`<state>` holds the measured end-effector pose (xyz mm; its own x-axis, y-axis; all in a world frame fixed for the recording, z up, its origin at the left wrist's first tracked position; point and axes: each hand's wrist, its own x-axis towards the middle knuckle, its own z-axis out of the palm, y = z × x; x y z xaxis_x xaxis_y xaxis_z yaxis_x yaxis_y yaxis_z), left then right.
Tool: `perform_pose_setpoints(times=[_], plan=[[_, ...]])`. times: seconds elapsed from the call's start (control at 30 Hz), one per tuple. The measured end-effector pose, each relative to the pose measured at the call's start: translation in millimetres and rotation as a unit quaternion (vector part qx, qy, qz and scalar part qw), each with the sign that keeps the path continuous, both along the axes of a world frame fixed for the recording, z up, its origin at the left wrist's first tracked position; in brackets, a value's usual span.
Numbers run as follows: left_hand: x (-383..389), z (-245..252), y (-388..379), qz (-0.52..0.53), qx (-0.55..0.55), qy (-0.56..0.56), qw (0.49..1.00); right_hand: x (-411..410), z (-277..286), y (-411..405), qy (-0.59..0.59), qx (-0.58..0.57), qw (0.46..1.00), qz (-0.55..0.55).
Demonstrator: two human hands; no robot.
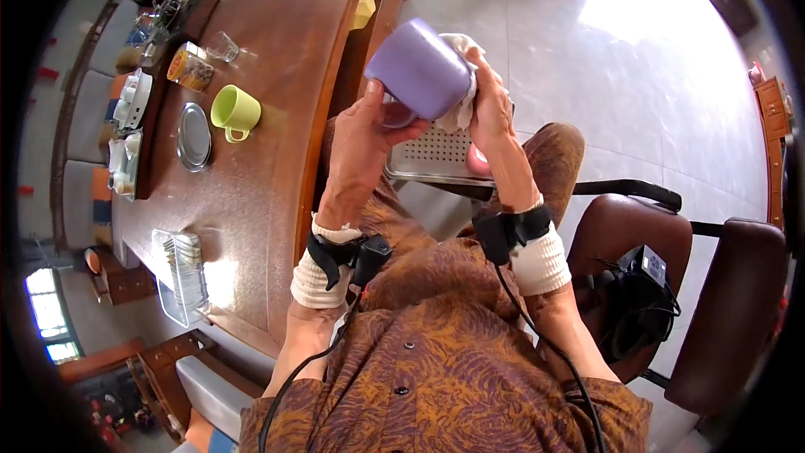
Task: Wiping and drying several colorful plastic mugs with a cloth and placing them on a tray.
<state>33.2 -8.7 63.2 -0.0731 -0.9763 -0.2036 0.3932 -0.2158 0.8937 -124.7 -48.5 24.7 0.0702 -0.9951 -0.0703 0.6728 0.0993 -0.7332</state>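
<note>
A purple mug (418,69) is tilted on its side in front of me, above a perforated metal tray (434,150). My left hand (371,129) grips it near its handle, with the thumb on the outer wall. My right hand (492,104) presses a white cloth (458,114) against the mug's right end. Part of the cloth is hidden behind the mug and fingers. On the tray, beside my right wrist, is a pink item (478,162), mostly covered by the hand.
On the wooden table (270,214) at left stand a green mug (236,110), a round metal lid (194,137), a drinking glass (223,47), a jar (190,68) and a clear plastic box (181,277). A brown chair (629,245) at right carries black gear (638,296). Cables run from both wrists.
</note>
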Motion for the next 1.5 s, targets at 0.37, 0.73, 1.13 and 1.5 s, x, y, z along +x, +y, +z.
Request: perform_pose_setpoints(times=[0.37, 0.73, 1.13, 1.5], plan=[[-10.3, 10.3, 2.4, -0.021, -0.019, -0.056, 0.998, 5.1, 5.7, 21.3, 0.449, -0.205, 0.846, -0.203], [-5.0, 1.6, -0.9, -0.023, -0.022, -0.083, 0.996, 21.8, 12.8, 11.2, 0.711, -0.462, 0.505, -0.160], [13.3, -15.9, -12.5, 0.001, 0.054, -0.010, 0.998, -3.5, -11.5, 22.3, 0.672, -0.515, 0.514, -0.140], [5.8, 1.2, -0.1, -0.006, 0.030, 0.042, 0.999, -25.9, -7.5, 26.5, 0.511, -0.439, 0.732, -0.106]])
